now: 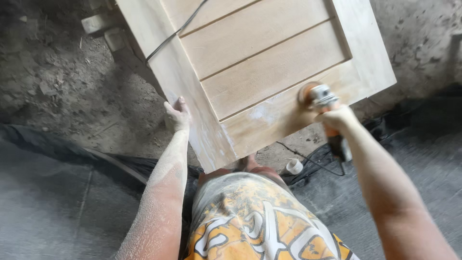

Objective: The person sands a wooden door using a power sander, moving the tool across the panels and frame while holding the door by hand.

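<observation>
Sander: a handheld power sander [321,98] with an orange disc lies flat on the bottom rail of the wooden door panel [269,62], toward the panel's near right corner; its body runs back from the disc toward the person, long axis roughly along the right forearm.
Right hand: the right hand [337,118] wraps the sander's body just behind the head, fingers curled tight around it; the disc lies just beyond the knuckles, on the panel side.
Left hand: the left hand [177,115] rests against the panel's left edge, fingers together and pressed flat on the wood, well apart from the sander; the right hand is by far the nearer.
Panel: pale, dusty, slatted, tilted across the view, its near corner just above the person's patterned shorts [260,226].
Cords: one black cable [173,33] crosses the panel's upper left; another [308,161] trails on the ground below the panel's near edge, beside a small white roll [294,166].
Ground: dirt floor [57,77] left of the panel.
</observation>
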